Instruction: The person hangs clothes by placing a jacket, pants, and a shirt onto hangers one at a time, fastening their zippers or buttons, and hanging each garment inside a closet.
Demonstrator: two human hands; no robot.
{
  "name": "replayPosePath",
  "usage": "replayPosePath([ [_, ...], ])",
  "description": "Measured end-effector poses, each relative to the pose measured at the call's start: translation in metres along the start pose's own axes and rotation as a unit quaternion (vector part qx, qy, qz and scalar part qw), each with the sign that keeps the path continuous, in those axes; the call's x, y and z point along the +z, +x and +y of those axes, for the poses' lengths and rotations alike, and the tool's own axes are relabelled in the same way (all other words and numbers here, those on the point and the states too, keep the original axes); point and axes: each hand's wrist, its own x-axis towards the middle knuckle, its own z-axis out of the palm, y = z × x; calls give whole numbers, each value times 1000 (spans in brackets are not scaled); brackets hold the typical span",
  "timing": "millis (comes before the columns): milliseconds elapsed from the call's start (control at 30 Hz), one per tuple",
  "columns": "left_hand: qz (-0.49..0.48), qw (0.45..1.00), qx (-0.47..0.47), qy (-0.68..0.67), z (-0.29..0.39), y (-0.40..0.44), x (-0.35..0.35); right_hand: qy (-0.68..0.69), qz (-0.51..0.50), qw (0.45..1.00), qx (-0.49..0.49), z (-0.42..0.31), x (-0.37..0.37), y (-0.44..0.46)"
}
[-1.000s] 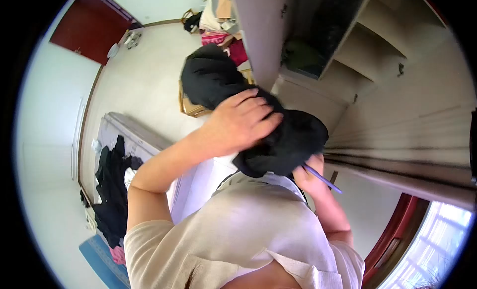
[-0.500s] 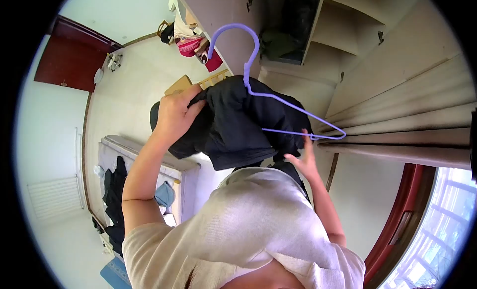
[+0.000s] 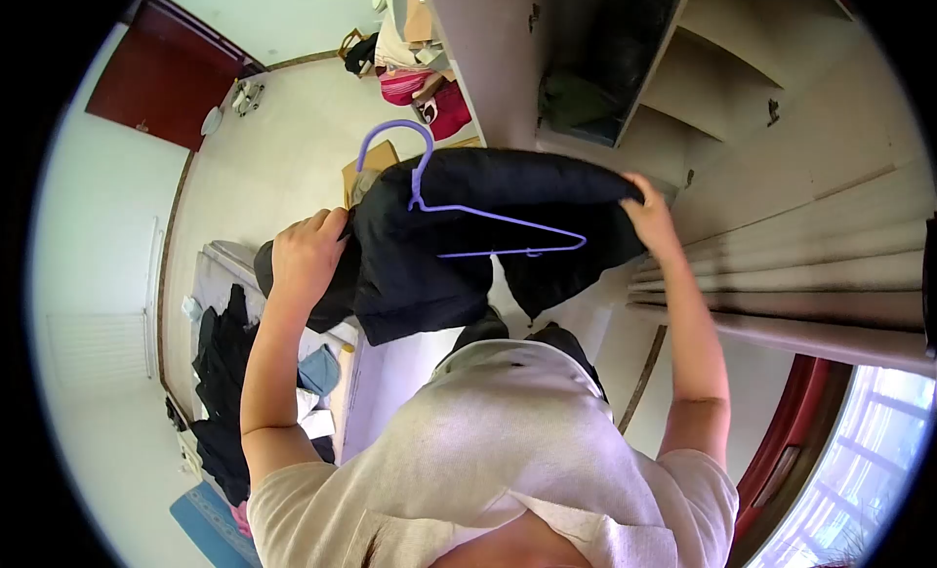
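A black jacket [image 3: 429,285] is stretched between my two hands at chest height. My left hand [image 3: 310,251] is closed on its left side, fingers curled over the cloth. At the far right, my right hand [image 3: 651,219] pinches the other shoulder's edge. A purple hanger [image 3: 503,217] sits in the jacket, its hook pointing up and left. The hanger's right arm and bar lie bare in front of the cloth, while its left part is hidden inside the jacket.
An open wardrobe [image 3: 722,65] with shelves and dark clothing stands ahead right. A beige curtain [image 3: 781,290] hangs at the right, near a window [image 3: 869,470]. On the left is a bed [image 3: 224,261] with black clothes [image 3: 220,402]. A cardboard box [image 3: 381,158] is behind the jacket.
My right hand has moved up from the hanger's end and taken hold of the jacket's right edge, spreading the cloth. Hanger and jacket have shifted left and down.
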Motion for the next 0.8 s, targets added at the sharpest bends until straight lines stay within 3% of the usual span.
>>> replayPosePath([
  [67, 4, 999, -16, 52, -8, -8, 6, 19, -20, 1000, 14, -48, -1, 11],
  [133, 0, 994, -99, 50, -11, -15, 15, -4, -16, 1000, 26, -103, 15, 2],
  [167, -3, 989, -139, 48, -13, -17, 19, -11, -38, 999, -34, -118, 29, -12],
  [200, 4, 985, -170, 9, -14, -20, 21, -6, -88, 996, -4, -156, 42, -36],
  [300, 30, 962, -239, -125, -13, -31, 32, 24, -172, 978, -116, -176, 99, -95],
  [367, 51, 935, -261, -234, -14, -40, 45, -29, -336, 941, -45, -177, 117, -105],
  [400, 91, 924, -240, -282, -9, -42, 48, -29, -413, 904, -108, -168, 116, -99],
  [433, 63, 927, -224, -294, -8, -46, 50, -108, -390, 878, -255, -171, 102, -94],
  [500, 67, 909, -208, -354, 2, -46, 50, -218, -155, 860, -435, -184, 55, -75],
  [567, 60, 901, -187, -387, 11, -40, 44, -302, 62, 858, -410, -203, 8, -62],
  [633, 56, 890, -168, -421, 18, -32, 48, -330, 7, 900, -283, -191, -17, -56],
  [700, 55, 877, -150, -453, 25, -19, 60, -355, -135, 895, -234, -162, -23, -56],
  [767, 40, 883, -102, -456, 37, -2, 65, -328, -137, 896, -266, -140, -24, -64],
  [800, 33, 891, -78, -447, 44, 6, 69, -333, -119, 908, -224, -131, -26, -68],
])
